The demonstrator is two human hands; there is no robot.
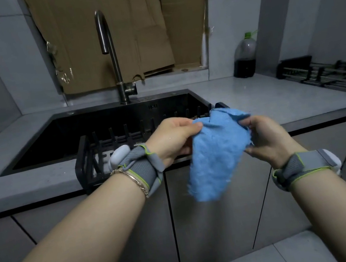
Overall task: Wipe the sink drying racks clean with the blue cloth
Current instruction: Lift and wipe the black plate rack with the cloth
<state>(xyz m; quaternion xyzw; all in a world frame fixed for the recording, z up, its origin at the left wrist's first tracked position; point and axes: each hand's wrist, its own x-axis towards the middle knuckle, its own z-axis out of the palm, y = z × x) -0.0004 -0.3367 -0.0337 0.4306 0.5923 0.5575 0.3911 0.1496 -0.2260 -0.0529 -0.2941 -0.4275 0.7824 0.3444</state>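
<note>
Judged early, or at a pause between passes: blue cloth [214, 153] up in the air in front of the grey cabinet doors [216, 226], touching neither rack, so no wiping under way at this moment. No telling whether any bar has been wiped; no streaks or dirt visible to go by. Left to do, by the look of it: gather the cloth into a pad, bring it down on the black drying rack [106, 146] at the sink's near edge, then tend to the second rack [326, 77], well apart on the countertop [275, 96] to the right.

Left hand [173, 139] at the cloth's upper left edge, thumb [196, 126] pressed over the fabric against curled fingers, a firm pinch. Right hand [266, 136] at the upper right edge, fingers [245, 122] curled in and bunching the fabric. Cloth slack between the two, lower part hanging free with a ragged hem. Grey straps on both wrists, a thin bracelet [139, 181] on the left.

Just behind the hands: the black rack with upright pegs, across the front of the dark sink [34, 148]. Beyond: a dark gooseneck faucet [109, 50] at the back rim. Farther right, by the wall: a plastic bottle [244, 58] with a green cap and dark liquid. At the very back: flattened cardboard [96, 41] over the window opening.
</note>
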